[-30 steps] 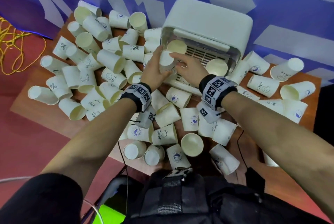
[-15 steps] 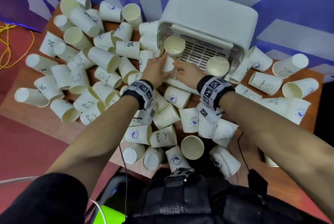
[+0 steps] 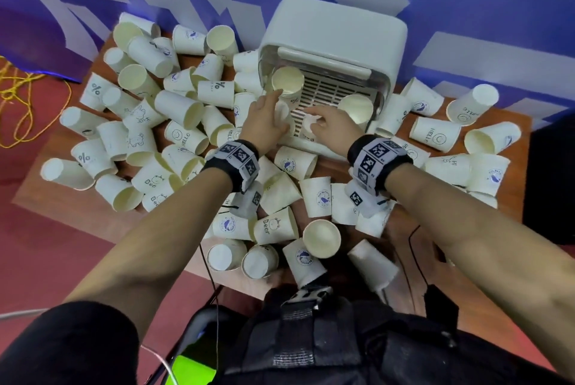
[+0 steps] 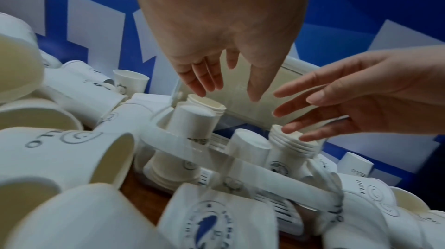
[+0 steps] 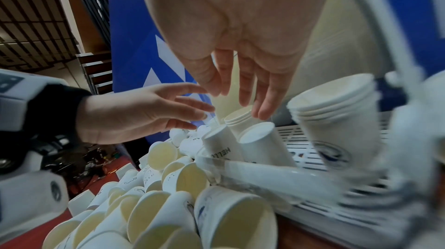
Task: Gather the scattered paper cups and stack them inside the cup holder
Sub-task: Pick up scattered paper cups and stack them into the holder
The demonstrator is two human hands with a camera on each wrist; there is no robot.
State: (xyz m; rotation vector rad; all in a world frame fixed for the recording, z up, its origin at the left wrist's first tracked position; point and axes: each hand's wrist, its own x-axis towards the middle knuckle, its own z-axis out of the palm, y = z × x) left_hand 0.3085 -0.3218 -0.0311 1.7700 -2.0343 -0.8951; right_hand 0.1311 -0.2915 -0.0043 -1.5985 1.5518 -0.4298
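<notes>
The white cup holder (image 3: 333,42) stands at the back of the table, its slotted tray (image 3: 329,89) facing me. Two nested stacks stand mouth-up on the tray, one at left (image 3: 287,79) and one at right (image 3: 356,107). Between them two single cups stand upside down (image 4: 192,125) (image 4: 248,150). My left hand (image 3: 273,107) and right hand (image 3: 314,118) hover just over these two cups. Both hands have straight, spread fingers (image 4: 204,83) (image 5: 262,104) and hold nothing. Scattered paper cups (image 3: 186,114) cover the table.
Loose cups lie thick to the left (image 3: 133,135), in front of the holder (image 3: 280,195) and to the right (image 3: 435,135). The wooden table's near edge (image 3: 193,263) is close to my body. A yellow cord (image 3: 18,104) lies on the red floor, left.
My hands carried upside-down cups down onto the holder's tray and let go. The cups now stand there and both hands are open above them.
</notes>
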